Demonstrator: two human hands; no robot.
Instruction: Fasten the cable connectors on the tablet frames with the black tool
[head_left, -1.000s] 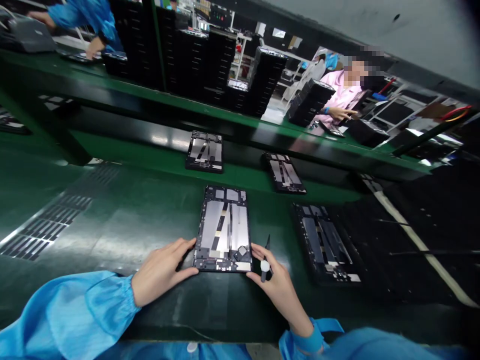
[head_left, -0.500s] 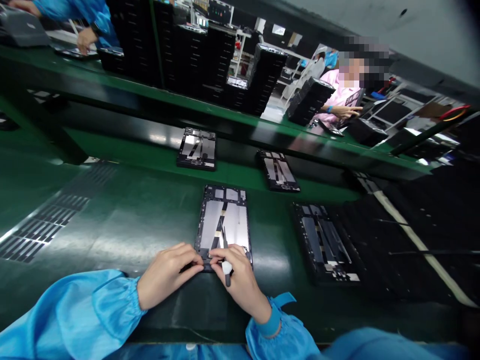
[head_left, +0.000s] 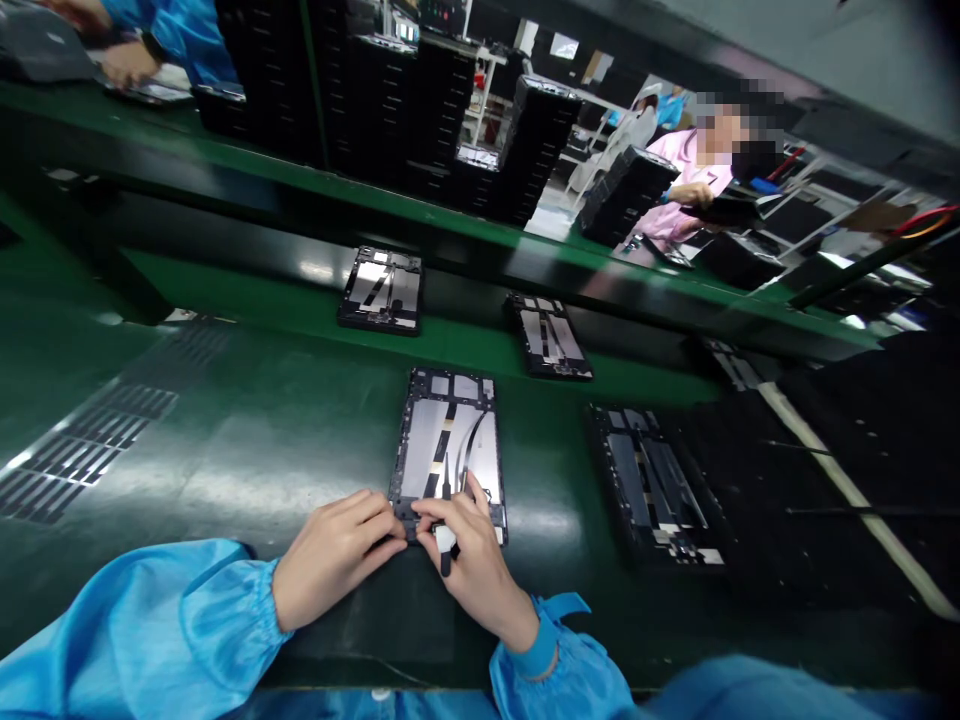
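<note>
An opened tablet (head_left: 420, 430) lies flat on the green bench before me, its silver inner plate and black frame exposed. My left hand (head_left: 349, 550) is closed at its lower left corner, thumb and fingertips pinched against the edge. Over the bottom edge, my right hand (head_left: 472, 560) has thumb and index finger close together near the frame. Held across that palm are dark tweezers (head_left: 446, 565) with a white patch, their slim tip pointing away from me. A curved black strip (head_left: 469, 440) rises over the plate's right half. My fingers hide the tablet's lower end.
Two opened tablets (head_left: 382, 290) (head_left: 551, 338) sit on the green belt beyond. Another opened tablet (head_left: 649, 480) lies to my right by black foam (head_left: 810, 480). Tall black tray stacks (head_left: 442, 120) line the shelf. Black strips (head_left: 97, 440) lie left. Co-workers' hands (head_left: 131, 62) (head_left: 690, 193) are across the shelf.
The curved black strip now shows above the plate, and a right-hand finger has stretched out towards it. The tweezers tilt slightly more upright. Both belt tablets appear slightly farther left.
</note>
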